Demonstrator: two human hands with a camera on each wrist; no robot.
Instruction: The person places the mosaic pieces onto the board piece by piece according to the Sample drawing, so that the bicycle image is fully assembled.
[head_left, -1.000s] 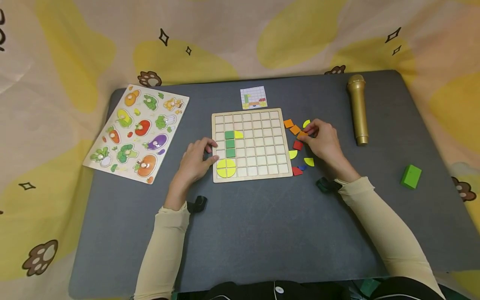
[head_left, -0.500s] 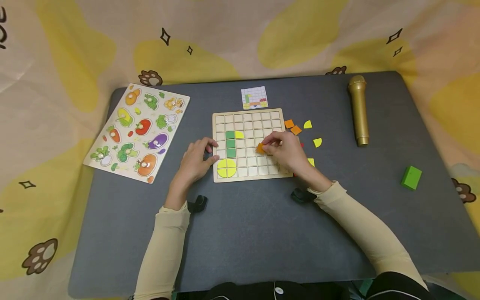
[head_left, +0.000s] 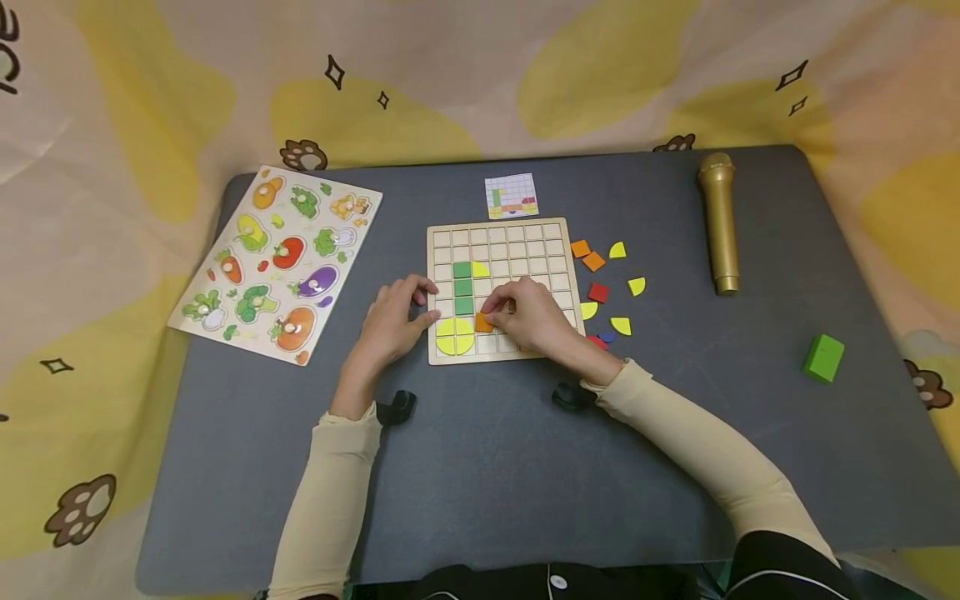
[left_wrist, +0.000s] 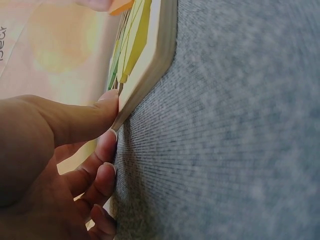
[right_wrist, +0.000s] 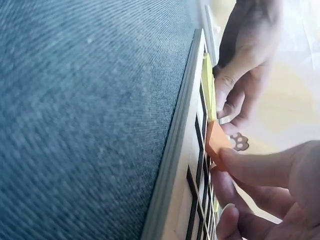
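My right hand [head_left: 528,315] pinches an orange square tile [right_wrist: 217,145] between thumb and fingertips, low over the wooden grid board [head_left: 498,250]. In the head view the tile sits just right of yellow quarter-circle tiles [head_left: 447,344] that form a disc at the board's lower left. A column of green square tiles [head_left: 463,287] stands above that disc, with one yellow quarter-circle [head_left: 480,269] at its upper right. My left hand [head_left: 393,319] rests against the board's left edge; its thumb and fingertips touch the rim in the left wrist view.
Loose orange tiles [head_left: 593,262], a red tile [head_left: 598,292] and yellow quarter-circles [head_left: 637,287] lie right of the board. A pattern card [head_left: 512,196] lies behind it. A vegetable puzzle [head_left: 277,262] is at left, a gold microphone [head_left: 720,225] and green block [head_left: 823,358] at right.
My right hand has picked up an orange tile from the loose pieces and carried it left across the board to beside the yellow disc. My left hand has stayed at the board's edge.
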